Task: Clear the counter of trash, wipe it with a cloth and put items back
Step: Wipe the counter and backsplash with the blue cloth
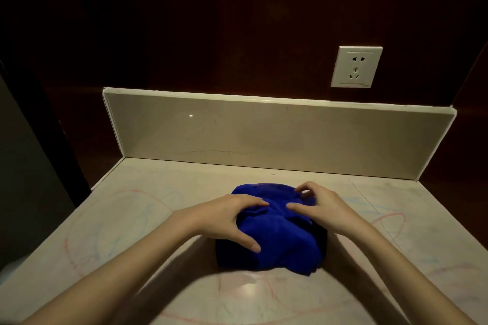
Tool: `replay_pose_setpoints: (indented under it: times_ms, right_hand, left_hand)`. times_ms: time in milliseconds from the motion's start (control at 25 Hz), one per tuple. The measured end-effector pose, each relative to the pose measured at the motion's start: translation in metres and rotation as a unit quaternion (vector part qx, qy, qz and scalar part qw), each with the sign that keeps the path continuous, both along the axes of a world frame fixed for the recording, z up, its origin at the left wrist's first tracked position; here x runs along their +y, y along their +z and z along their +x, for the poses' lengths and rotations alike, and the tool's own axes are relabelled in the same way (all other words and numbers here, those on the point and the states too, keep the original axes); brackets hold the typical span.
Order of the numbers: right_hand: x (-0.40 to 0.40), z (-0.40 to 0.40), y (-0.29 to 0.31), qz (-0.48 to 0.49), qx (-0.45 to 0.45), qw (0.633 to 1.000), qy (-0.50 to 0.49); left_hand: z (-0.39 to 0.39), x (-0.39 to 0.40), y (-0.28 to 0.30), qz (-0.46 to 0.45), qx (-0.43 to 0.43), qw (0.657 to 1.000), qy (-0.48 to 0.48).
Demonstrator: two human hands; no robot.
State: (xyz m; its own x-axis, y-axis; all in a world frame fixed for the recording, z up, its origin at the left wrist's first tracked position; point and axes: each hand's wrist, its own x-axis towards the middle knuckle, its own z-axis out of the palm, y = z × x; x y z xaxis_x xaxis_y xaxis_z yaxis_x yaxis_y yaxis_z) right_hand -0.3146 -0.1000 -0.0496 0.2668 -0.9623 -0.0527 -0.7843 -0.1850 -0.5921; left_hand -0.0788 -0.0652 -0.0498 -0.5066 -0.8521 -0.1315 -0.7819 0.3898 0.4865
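Note:
A bunched blue cloth [274,240] lies in the middle of the pale stone counter [148,221]. My left hand [227,216] lies on the cloth's left side, fingers spread over its top and thumb down its front. My right hand [317,206] lies on the cloth's right side, its fingertips bent and pressing into the fabric. Both hands touch the cloth from above. Red and blue crayon-like scribbles mark the counter around the cloth.
A low beige backsplash [264,134] runs along the counter's far edge, with dark wood wall above. A white wall socket [356,67] sits on the wall at the upper right. The counter's left edge drops off to a dark gap.

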Motion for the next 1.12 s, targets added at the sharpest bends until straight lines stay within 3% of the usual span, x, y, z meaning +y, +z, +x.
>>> replay_pose_setpoints:
  times_ms: [120,320,440,680,880,1000,1120]
  right_hand:
    - [-0.009,0.006,-0.014,0.029,-0.035,0.998,-0.040]
    - [-0.011,-0.003,0.001,-0.021,-0.173,0.982,-0.076]
    - [-0.009,-0.015,0.012,-0.049,-0.207,0.974,-0.082]
    - [0.004,-0.020,-0.033,0.002,-0.142,0.983,-0.115]
    - [0.005,-0.029,-0.025,-0.043,-0.087,0.991,-0.093]
    - [0.022,-0.038,-0.010,-0.022,-0.093,0.995,0.009]
    - [0.045,-0.031,-0.016,-0.033,0.041,0.982,0.180]
  left_hand:
    - [0.003,-0.002,0.002,0.009,0.003,1.000,0.007]
    - [-0.003,-0.005,0.006,0.005,0.015,1.000,0.003]
    - [-0.008,-0.011,0.012,0.008,0.041,0.999,0.003]
    - [-0.020,-0.017,-0.012,0.041,-0.015,0.999,-0.013]
    - [-0.008,-0.017,-0.011,0.022,0.014,0.999,0.024]
    - [0.003,-0.008,-0.001,-0.013,0.000,0.999,0.044]
    - [0.003,0.006,-0.002,-0.038,-0.037,0.998,0.022]
